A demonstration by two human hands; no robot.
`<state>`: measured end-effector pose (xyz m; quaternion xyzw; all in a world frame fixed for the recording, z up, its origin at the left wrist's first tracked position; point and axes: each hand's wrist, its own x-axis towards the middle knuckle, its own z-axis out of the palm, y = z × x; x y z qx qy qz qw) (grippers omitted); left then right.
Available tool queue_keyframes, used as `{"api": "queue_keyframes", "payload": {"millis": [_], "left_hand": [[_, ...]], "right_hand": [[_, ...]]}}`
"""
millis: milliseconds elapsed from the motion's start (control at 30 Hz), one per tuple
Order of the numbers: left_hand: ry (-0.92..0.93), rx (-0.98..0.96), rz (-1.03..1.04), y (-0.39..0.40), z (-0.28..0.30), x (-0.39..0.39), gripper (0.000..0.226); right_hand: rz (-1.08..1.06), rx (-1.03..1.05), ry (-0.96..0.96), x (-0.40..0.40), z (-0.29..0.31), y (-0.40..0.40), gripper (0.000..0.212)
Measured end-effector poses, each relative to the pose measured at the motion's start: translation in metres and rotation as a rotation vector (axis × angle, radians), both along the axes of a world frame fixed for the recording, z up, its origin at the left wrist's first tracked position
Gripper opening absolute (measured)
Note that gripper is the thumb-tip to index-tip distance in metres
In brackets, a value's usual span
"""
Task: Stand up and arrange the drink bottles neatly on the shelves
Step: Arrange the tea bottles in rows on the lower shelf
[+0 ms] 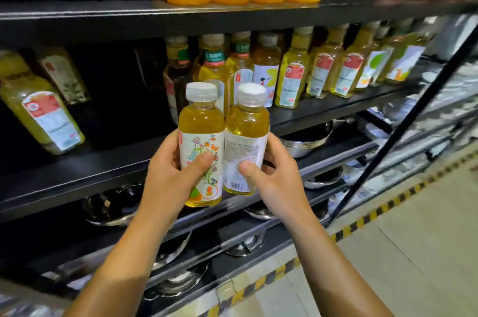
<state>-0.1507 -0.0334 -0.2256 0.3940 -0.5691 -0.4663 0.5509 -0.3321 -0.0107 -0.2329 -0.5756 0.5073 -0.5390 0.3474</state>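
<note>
From the head camera, the left hand (168,174) grips a flower-label bottle (201,145) and the right hand (276,177) grips a plain-label bottle (245,143), each full of yellow drink. Both bottles stand straight up, white caps on top, touching side by side in front of the middle shelf (336,107). More yellow bottles (323,68) stand on that shelf.
</note>
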Motion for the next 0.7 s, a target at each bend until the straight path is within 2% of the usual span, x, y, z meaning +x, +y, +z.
{"api": "queue_keyframes", "payload": {"millis": [200, 333, 433, 600, 700], "left_hand": [[0.099, 0.034, -0.098, 0.007, -0.009, -0.125, 0.038], [0.119, 0.061, -0.090, 0.011, -0.014, -0.206, 0.033], [0.131, 0.068, -0.104, 0.010, -0.014, -0.259, 0.043], [0.112, 0.093, -0.134, -0.006, -0.009, -0.336, 0.042], [0.098, 0.093, -0.149, -0.026, -0.006, -0.376, 0.050]], "right_hand": [[-0.130, -0.009, -0.020, -0.119, -0.007, 0.032, 0.051], [-0.183, 0.015, 0.008, -0.204, -0.012, 0.043, 0.054], [-0.237, 0.018, -0.003, -0.260, -0.016, 0.044, 0.054], [-0.375, 0.014, -0.028, -0.343, -0.018, 0.029, 0.058], [-0.450, -0.009, -0.039, -0.387, -0.016, 0.008, 0.058]]}}
